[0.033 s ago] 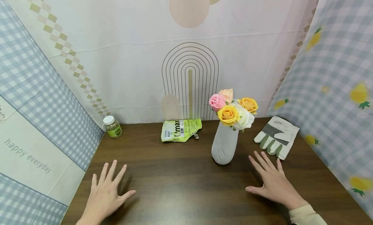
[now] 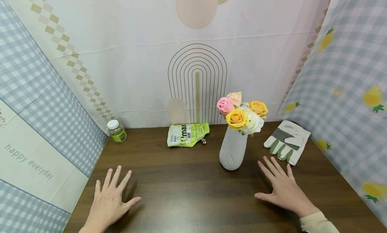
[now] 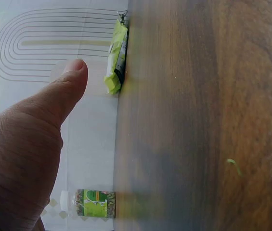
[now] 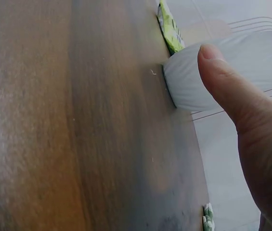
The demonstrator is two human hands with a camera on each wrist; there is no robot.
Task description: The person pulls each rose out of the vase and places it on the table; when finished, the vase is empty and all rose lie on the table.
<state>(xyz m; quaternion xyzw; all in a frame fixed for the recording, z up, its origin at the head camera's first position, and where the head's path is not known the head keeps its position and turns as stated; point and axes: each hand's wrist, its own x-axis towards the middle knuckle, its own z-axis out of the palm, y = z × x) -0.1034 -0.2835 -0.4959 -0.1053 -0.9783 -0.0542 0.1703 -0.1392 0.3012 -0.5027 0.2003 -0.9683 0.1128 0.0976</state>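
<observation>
My left hand is at the front left with its fingers spread, holding nothing. Beyond it stands a clear jar with a white lid and green label. At the right, my right hand is spread too, with nothing in its grasp. Just past its fingertips lies a white and grey work glove. To that hand's left is a pale grey vase holding pink, peach, yellow and white roses. A green pouch with a metal clip lies at the back middle.
The dark wooden table ends at a printed white cloth behind. Checked cloths rise along the left and right sides. A small pale green scrap shows on the wood in the left wrist view.
</observation>
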